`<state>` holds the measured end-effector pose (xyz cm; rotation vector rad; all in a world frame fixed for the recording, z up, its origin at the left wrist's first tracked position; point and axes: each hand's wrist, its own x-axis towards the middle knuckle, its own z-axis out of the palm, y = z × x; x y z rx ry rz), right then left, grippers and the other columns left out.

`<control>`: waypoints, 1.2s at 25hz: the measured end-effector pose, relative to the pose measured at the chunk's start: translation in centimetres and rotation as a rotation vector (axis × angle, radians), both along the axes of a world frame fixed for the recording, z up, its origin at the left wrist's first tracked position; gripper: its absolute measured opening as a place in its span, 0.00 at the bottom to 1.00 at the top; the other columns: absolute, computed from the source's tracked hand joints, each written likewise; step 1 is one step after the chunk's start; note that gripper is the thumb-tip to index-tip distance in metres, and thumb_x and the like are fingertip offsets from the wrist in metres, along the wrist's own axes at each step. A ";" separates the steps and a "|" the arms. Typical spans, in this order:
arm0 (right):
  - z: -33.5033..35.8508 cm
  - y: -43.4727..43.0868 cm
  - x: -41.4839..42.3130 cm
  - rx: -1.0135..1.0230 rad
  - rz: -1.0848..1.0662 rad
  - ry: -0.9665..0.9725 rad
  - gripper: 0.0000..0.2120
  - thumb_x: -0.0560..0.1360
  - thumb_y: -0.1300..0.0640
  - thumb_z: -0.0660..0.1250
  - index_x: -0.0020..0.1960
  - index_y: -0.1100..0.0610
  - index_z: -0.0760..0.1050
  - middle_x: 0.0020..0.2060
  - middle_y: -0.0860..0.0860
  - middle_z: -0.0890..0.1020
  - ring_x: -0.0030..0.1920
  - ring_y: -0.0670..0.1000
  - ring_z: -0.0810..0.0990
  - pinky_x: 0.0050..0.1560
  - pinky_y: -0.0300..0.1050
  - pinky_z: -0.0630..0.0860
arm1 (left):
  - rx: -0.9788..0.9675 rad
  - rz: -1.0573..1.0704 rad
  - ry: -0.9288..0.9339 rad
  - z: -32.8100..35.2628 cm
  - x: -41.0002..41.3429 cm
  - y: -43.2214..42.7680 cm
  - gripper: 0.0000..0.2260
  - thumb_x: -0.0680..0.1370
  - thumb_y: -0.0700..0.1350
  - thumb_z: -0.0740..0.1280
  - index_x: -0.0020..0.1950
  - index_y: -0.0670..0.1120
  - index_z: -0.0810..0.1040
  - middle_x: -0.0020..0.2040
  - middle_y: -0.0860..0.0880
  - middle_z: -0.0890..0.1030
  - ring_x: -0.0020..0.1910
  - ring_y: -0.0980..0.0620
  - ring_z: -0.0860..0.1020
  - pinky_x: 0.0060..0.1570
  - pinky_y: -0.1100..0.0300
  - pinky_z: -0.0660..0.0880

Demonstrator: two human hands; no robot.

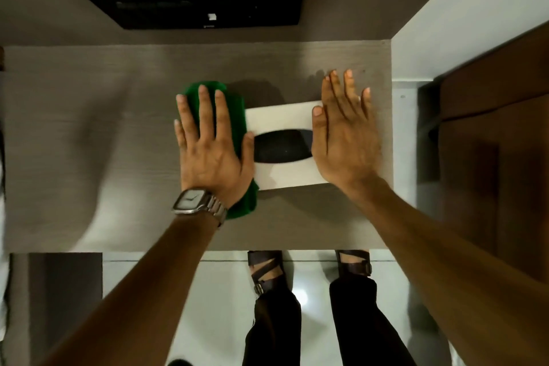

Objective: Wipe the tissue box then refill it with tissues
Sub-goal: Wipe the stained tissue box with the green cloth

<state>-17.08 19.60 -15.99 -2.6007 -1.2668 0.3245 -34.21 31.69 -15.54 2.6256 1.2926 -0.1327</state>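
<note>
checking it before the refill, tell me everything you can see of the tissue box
The tissue box is a white, smooth-looking rectangular box lying flat on the grey wood-grain table, slightly skewed. Its top has a dark oval opening with no tissue showing. The right hand lies open and flat over its right end. At its left end sit the green cloth and the flat left hand, whose thumb reaches the opening's edge.

Single view, from my head, wide-angle. Looks straight down over tabletop [89, 128], close above my forearms. Frame top faces forward toward wall; bottom edge catches floor [208, 291] and my feet [267, 270]. No second view, no overlap.
</note>
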 end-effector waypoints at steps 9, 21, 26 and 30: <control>-0.2 0.0 0.0 0.027 -0.022 0.000 0.31 0.83 0.46 0.39 0.80 0.62 0.53 0.80 0.57 0.58 0.81 0.54 0.50 0.80 0.56 0.44 | 0.000 -0.466 0.059 0.4 -3.7 -2.1 0.29 0.82 0.57 0.48 0.79 0.42 0.53 0.80 0.42 0.54 0.79 0.44 0.48 0.77 0.45 0.46; 0.1 -0.1 0.2 0.013 -0.009 0.017 0.31 0.83 0.46 0.38 0.80 0.62 0.53 0.80 0.57 0.57 0.81 0.54 0.50 0.80 0.55 0.43 | -0.003 -0.363 0.037 0.7 -3.1 -2.6 0.28 0.82 0.54 0.50 0.79 0.42 0.52 0.80 0.41 0.54 0.79 0.46 0.48 0.77 0.47 0.46; -0.2 -0.1 0.1 0.054 -0.040 0.001 0.30 0.84 0.48 0.40 0.79 0.64 0.56 0.79 0.59 0.61 0.80 0.55 0.53 0.80 0.58 0.48 | 0.050 -0.122 0.013 0.4 4.1 -2.0 0.30 0.82 0.55 0.50 0.79 0.39 0.54 0.80 0.39 0.54 0.79 0.42 0.51 0.77 0.44 0.48; 0.0 -0.1 0.1 0.049 -0.035 0.016 0.30 0.83 0.48 0.40 0.79 0.64 0.55 0.79 0.59 0.60 0.81 0.55 0.53 0.80 0.57 0.47 | 0.010 -0.531 0.051 0.7 -0.2 -3.8 0.28 0.83 0.54 0.50 0.79 0.39 0.54 0.80 0.40 0.55 0.79 0.44 0.51 0.77 0.47 0.47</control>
